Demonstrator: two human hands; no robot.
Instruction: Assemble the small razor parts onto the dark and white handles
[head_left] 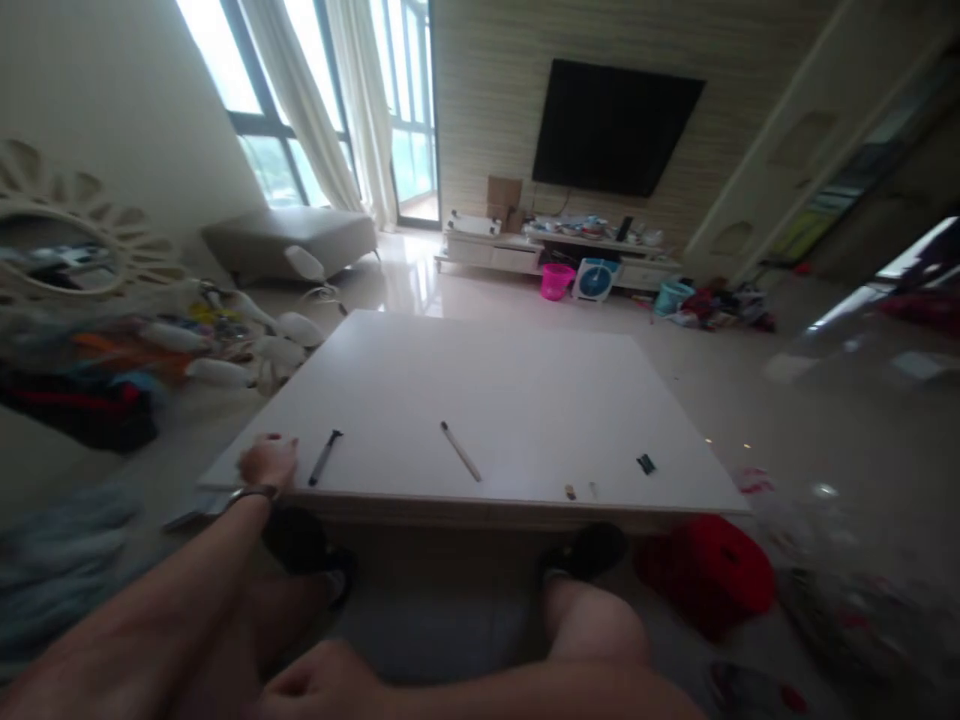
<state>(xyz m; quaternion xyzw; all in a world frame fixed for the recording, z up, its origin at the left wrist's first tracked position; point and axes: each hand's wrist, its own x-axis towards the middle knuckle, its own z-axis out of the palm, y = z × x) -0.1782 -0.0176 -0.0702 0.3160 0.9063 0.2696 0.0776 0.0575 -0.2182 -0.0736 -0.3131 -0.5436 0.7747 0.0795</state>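
Observation:
My left hand (268,460), with a band on its wrist, is closed and rests on the front left of the white table (495,390). Anything in its curled fingers is hidden. Just right of it lies a dark razor-like tool (325,460) with a short crosswise head. Farther right is a slim pale stick (460,452) with a dark tip, perhaps a pen or brush. My right hand (322,680) is curled into a fist low over my lap, off the table, with nothing seen in it. A small dark green piece (646,464) lies at the right.
Near the front edge lie a small brown-yellow piece (570,492) and a small clear piece (593,490). A red stool-like object (709,575) stands by the right front corner. White petal-shaped fixtures (300,330) reach the left edge. A pink bin (556,282) stands beyond.

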